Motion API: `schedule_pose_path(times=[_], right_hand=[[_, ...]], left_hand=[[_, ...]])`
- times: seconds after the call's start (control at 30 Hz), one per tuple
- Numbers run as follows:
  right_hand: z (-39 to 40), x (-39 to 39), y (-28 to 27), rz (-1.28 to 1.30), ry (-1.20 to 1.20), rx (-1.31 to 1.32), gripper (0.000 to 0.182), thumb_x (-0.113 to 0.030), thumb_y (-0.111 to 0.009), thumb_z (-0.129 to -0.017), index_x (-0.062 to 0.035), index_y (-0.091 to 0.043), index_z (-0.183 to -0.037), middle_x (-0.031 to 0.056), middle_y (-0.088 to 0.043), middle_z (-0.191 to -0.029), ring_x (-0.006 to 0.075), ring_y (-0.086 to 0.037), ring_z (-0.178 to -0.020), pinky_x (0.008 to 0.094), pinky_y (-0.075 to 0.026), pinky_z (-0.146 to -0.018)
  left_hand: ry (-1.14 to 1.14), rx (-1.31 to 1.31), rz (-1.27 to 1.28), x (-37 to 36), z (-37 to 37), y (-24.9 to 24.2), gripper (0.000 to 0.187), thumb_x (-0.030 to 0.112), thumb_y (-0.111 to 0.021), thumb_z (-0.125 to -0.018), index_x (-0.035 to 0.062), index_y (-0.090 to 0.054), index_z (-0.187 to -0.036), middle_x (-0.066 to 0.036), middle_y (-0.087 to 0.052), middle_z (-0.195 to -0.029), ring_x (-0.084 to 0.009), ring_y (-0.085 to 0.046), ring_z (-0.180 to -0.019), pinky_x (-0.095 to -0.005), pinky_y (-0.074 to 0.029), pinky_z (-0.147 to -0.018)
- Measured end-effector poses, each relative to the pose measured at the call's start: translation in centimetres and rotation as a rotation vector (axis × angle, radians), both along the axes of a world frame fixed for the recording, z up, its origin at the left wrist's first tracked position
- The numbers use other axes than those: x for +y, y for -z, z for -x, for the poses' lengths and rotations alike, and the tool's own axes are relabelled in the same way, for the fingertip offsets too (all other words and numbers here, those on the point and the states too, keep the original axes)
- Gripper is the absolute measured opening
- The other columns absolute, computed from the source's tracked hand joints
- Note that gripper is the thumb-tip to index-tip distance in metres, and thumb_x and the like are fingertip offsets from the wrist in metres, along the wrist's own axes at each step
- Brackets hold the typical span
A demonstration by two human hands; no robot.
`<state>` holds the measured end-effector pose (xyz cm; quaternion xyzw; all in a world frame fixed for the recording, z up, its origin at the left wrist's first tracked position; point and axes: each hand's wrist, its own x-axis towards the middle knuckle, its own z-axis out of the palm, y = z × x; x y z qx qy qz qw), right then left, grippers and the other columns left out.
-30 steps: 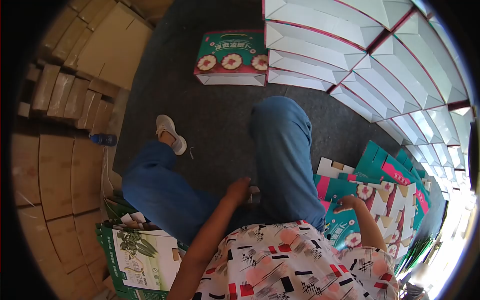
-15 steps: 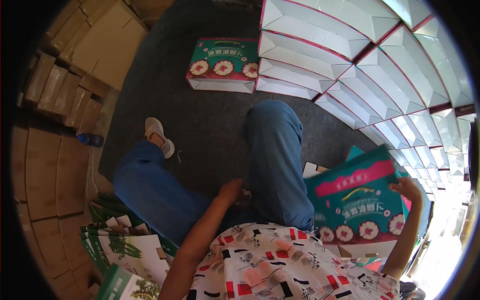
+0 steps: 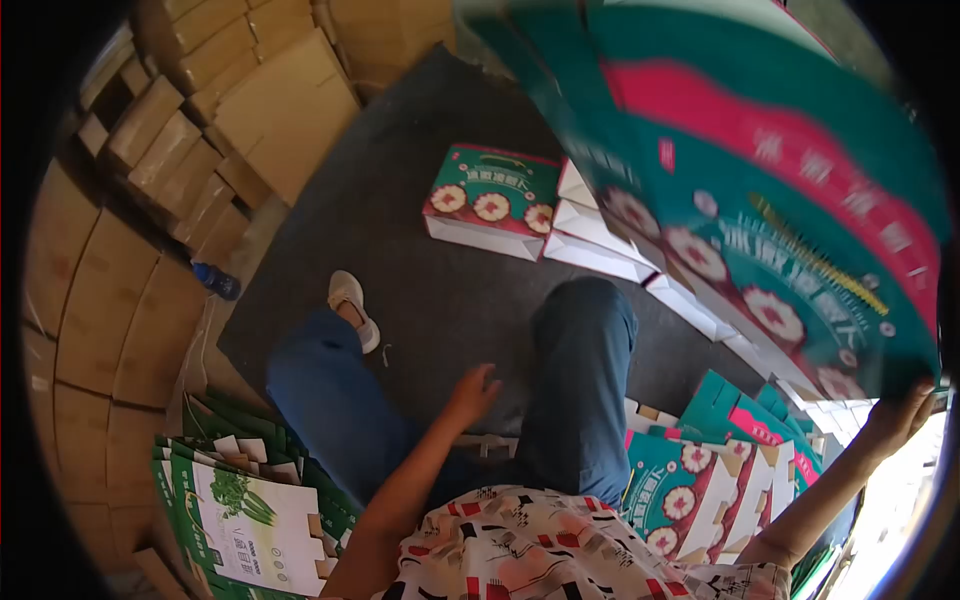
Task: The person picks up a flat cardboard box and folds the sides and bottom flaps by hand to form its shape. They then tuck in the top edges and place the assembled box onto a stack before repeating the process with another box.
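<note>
My right hand (image 3: 895, 420) grips the lower right corner of a teal and pink printed carton (image 3: 720, 190), which looks flat and unfolded. It is lifted high at the right, slightly blurred, and covers much of the stacked cartons behind. Between my knees, my left hand (image 3: 473, 396) hangs in the air with its fingers apart and holds nothing. To the right of my leg lies a pile of flat teal cartons (image 3: 668, 490) with their slotted edges showing. An assembled teal carton (image 3: 492, 200) stands ahead on the dark mat (image 3: 400, 180).
White-bottomed cartons (image 3: 600, 257) adjoin the assembled one. At lower left is a pile of green and white flat cartons (image 3: 262, 530). Brown cardboard boxes (image 3: 85, 310) are stacked along the left side. A blue bottle (image 3: 217, 281) lies near them.
My right hand has raised the teal carton from beside my leg, up and to the right, uncovering the pile below. My left hand has come off my lap and opened. The view has shifted.
</note>
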<state>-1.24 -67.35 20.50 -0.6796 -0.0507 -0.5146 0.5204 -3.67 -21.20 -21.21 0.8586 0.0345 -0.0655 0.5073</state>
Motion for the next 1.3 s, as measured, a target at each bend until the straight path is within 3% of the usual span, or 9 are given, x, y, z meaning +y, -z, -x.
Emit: schedule_pose_path(times=[0.17, 0.23, 0.3, 0.37, 0.7, 0.87, 1.0, 1.17, 1.3], right_hand=[[-8.2, 4.0, -3.6, -0.383, -0.645, -0.305, 0.042, -0.021, -0.048, -0.097, 0.008, -0.044, -0.126, 0.0179, -0.048, -0.129, 0.0269, -0.047, -0.115, 0.0416, -0.034, -0.103], [-11.3, 10.4, -3.2, -0.153, -0.453, -0.114, 0.048, -0.033, -0.047, -0.097, 0.0028, -0.045, -0.128, 0.0151, -0.049, -0.127, 0.0247, -0.047, -0.115, 0.0383, -0.036, -0.101], [-11.4, 20.0, -3.3, -0.715, -0.713, -0.026, 0.049, -0.034, -0.046, -0.097, 0.0006, -0.042, -0.131, 0.0128, -0.047, -0.131, 0.0231, -0.046, -0.118, 0.0382, -0.035, -0.102], [-12.4, 25.0, -0.1, -0.675, -0.9, 0.087, 0.052, -0.038, -0.05, -0.095, -0.001, -0.042, -0.132, 0.0106, -0.048, -0.13, 0.0224, -0.046, -0.118, 0.0371, -0.035, -0.103], [-13.2, 33.6, 26.2, -0.986, -1.27, 1.036, 0.044, -0.029, -0.049, -0.096, -0.0013, -0.045, -0.129, 0.0126, -0.054, -0.125, 0.0251, -0.053, -0.112, 0.0384, -0.041, -0.099], [-9.8, 31.5, 37.4, -0.235, -0.489, 1.186, 0.048, -0.017, -0.056, -0.091, 0.0043, -0.042, -0.131, 0.016, -0.054, -0.124, 0.0228, -0.052, -0.114, 0.0314, -0.038, -0.098], [-6.7, 33.0, 25.0, 0.238, -1.203, 0.973, 0.058, -0.037, -0.061, -0.088, 0.0055, -0.048, -0.126, 0.023, -0.048, -0.13, 0.0255, -0.046, -0.123, 0.0309, -0.036, -0.1], [-3.6, 36.4, 23.0, 0.974, -1.125, 0.755, 0.09, -0.054, -0.062, -0.08, 0.0092, -0.031, -0.135, 0.0289, -0.04, -0.133, 0.0378, -0.044, -0.123, 0.0372, -0.037, -0.102], [-3.4, 38.1, 24.6, 0.991, -0.952, 0.716, 0.068, -0.035, -0.056, -0.084, 0.0085, -0.034, -0.132, 0.0286, -0.051, -0.119, 0.0413, -0.053, -0.108, 0.043, -0.045, -0.09]], left_hand=[[-0.252, -0.13, 0.603, 2.6, -4.4, -10.2, 0.059, 0.028, -0.061, -0.09, 0.007, -0.035, -0.138, -0.018, -0.044, -0.134, -0.0262, -0.048, -0.12, -0.0353, -0.043, -0.093], [-0.319, -0.282, 0.743, 5.0, -5.5, -16.1, 0.066, 0.037, -0.055, -0.092, 0.0072, -0.025, -0.142, -0.016, -0.037, -0.14, -0.0254, -0.043, -0.126, -0.0364, -0.038, -0.099], [-0.358, -0.4, 1.001, 8.4, -5.5, -21.4, 0.066, 0.045, -0.046, -0.094, 0.0066, -0.024, -0.142, -0.014, -0.035, -0.142, -0.0267, -0.042, -0.126, -0.0392, -0.035, -0.102], [-0.135, -0.579, 1.549, 12.8, -2.6, -23.3, 0.058, 0.045, -0.041, -0.096, 0.0067, -0.032, -0.139, -0.011, -0.043, -0.137, -0.0276, -0.047, -0.121, -0.0418, -0.037, -0.101], [-0.669, -0.608, 1.157, 15.9, 9.8, -27.5, 0.04, 0.028, -0.046, -0.095, -0.0007, -0.05, -0.123, -0.011, -0.06, -0.113, -0.0226, -0.059, -0.102, -0.0355, -0.047, -0.089], [-0.669, -0.124, 1.191, 12.7, 3.8, -21.6, 0.038, 0.023, -0.053, -0.089, -0.0004, -0.053, -0.118, -0.011, -0.062, -0.11, -0.022, -0.06, -0.098, -0.0359, -0.048, -0.088], [-0.679, 0.09, 1.242, 9.3, 0.6, -15.9, 0.042, 0.029, -0.058, -0.085, 0.0039, -0.052, -0.118, -0.01, -0.059, -0.111, -0.0227, -0.058, -0.102, -0.0378, -0.045, -0.088], [-0.592, 0.22, 1.327, 9.2, -1.2, -15.7, 0.044, 0.038, -0.049, -0.09, 0.0059, -0.051, -0.12, -0.012, -0.057, -0.115, -0.025, -0.054, -0.108, -0.0434, -0.042, -0.092], [-0.6, 0.202, 0.984, 8.9, -2.0, -13.4, 0.035, 0.031, -0.054, -0.091, 0.0047, -0.057, -0.114, -0.007, -0.062, -0.101, -0.0198, -0.061, -0.09, -0.0329, -0.048, -0.081]])
